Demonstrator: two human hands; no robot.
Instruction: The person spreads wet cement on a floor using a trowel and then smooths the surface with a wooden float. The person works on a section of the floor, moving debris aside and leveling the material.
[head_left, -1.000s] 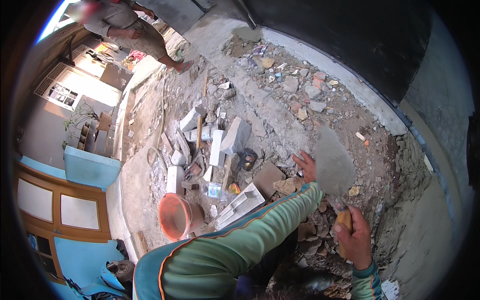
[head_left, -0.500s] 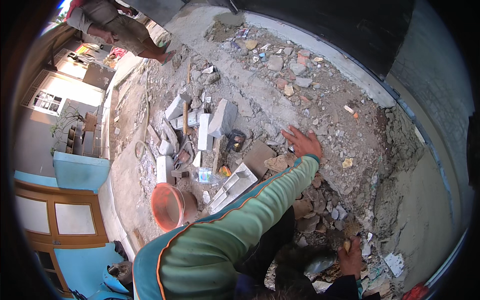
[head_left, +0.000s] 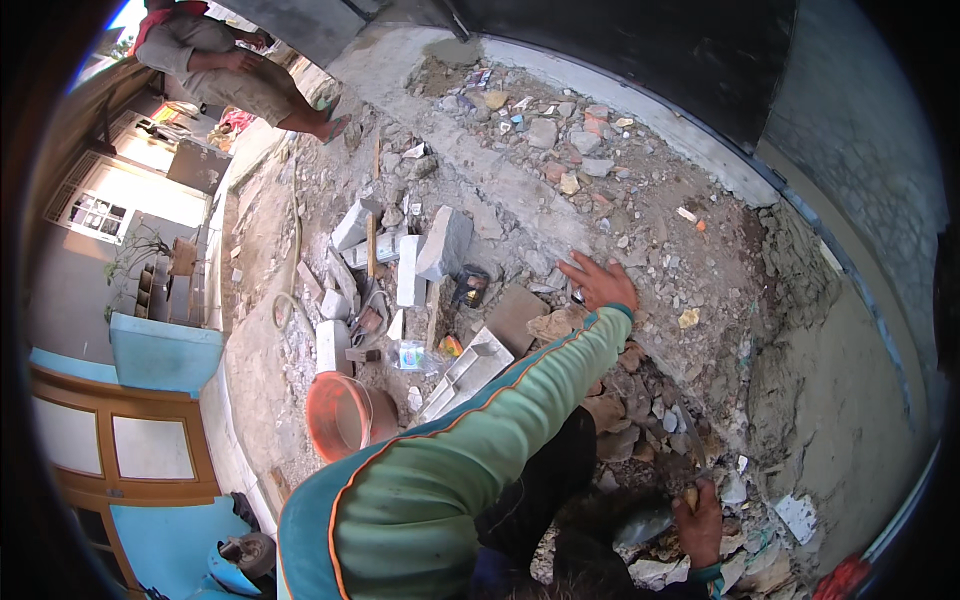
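Note:
My left hand (head_left: 602,282) lies palm down on the rubble-strewn ground (head_left: 660,330), its fingers spread and nothing gripped. A green sleeve with teal and orange trim covers that arm. Lower right, my right hand (head_left: 699,524) is closed around a tool's yellowish wooden handle (head_left: 690,496). A thin, blurred strip above the fist may be its blade; the tool's exact kind cannot be made out. Broken stones (head_left: 628,395) fill the low strip between my two hands. Just left of my left hand are a brown stone (head_left: 558,322) and a flat grey-brown slab (head_left: 516,318).
An orange bucket (head_left: 337,420) stands left of my arm, near a pale grey channelled piece (head_left: 468,375). Beyond are white blocks (head_left: 445,243) and a wooden stick (head_left: 371,240). Wet-looking grey mortar (head_left: 840,400) borders the right wall. Another person (head_left: 240,75) stands at the far left.
The wooden handle and my right fist have shifted slightly; a thin strip shows above them where a brownish blur was. My left hand stays spread on the ground. The view has tilted slightly.

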